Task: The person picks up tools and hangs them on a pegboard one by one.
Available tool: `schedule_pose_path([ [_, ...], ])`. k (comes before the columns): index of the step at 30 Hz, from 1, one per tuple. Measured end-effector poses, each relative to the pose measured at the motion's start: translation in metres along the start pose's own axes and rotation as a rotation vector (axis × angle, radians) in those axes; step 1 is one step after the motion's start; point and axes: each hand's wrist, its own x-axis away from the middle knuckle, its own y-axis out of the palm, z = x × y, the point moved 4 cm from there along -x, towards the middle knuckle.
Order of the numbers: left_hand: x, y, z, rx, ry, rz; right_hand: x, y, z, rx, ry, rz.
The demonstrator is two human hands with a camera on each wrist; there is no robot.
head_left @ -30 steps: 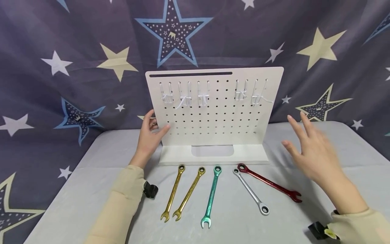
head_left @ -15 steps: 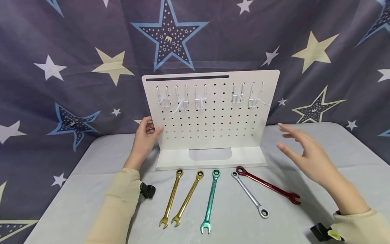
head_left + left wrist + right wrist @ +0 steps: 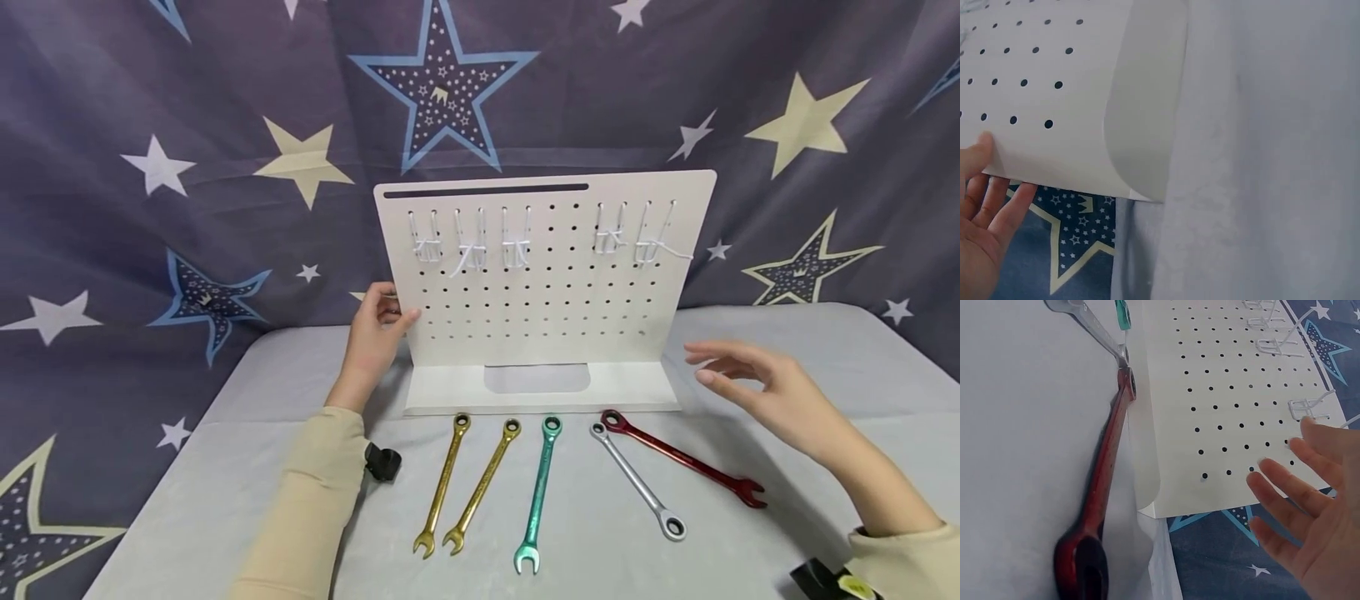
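Note:
A white pegboard [image 3: 559, 279] stands upright on its flat base. Its left edge is gripped by my left hand [image 3: 371, 337], thumb on the front face and fingers behind, as the left wrist view also shows. My right hand [image 3: 772, 387] hovers off the board's right side with fingers relaxed and nothing in them. In front of the base lie a gold wrench [image 3: 442, 487], a second gold wrench [image 3: 483, 487], a green wrench [image 3: 539, 492], a silver wrench [image 3: 637, 479] and a red wrench [image 3: 682, 457]. The right hand is nearest the red one.
Several white wire hooks [image 3: 516, 254] hang along the upper pegboard, with a gap between the third and fourth. The table wears a grey cloth [image 3: 247, 467]. Behind it hangs a dark star-patterned curtain [image 3: 630, 100].
My right hand has sunk lower beside the board, its fingers turning from raised to pointing left. The left hand keeps its grip on the board's edge. The head view has shifted slightly.

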Motion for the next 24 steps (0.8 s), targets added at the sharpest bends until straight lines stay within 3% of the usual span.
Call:
schedule_pose_path([
  [6, 0.001, -0.002, 0.003, -0.099, 0.0, 0.012, 0.002, 0.009, 0.003, -0.009, 0.022, -0.072],
  [11, 0.003, -0.003, 0.002, -0.114, -0.012, 0.016, 0.002, 0.02, 0.006, -0.022, -0.035, -0.124],
  [16, 0.003, -0.003, 0.004, -0.111, 0.022, 0.023, 0.002, 0.027, 0.01, -0.023, -0.07, -0.174],
  [24, 0.002, -0.006, 0.004, -0.121, 0.016, 0.014, 0.005, 0.038, 0.01, -0.027, 0.004, -0.315],
])
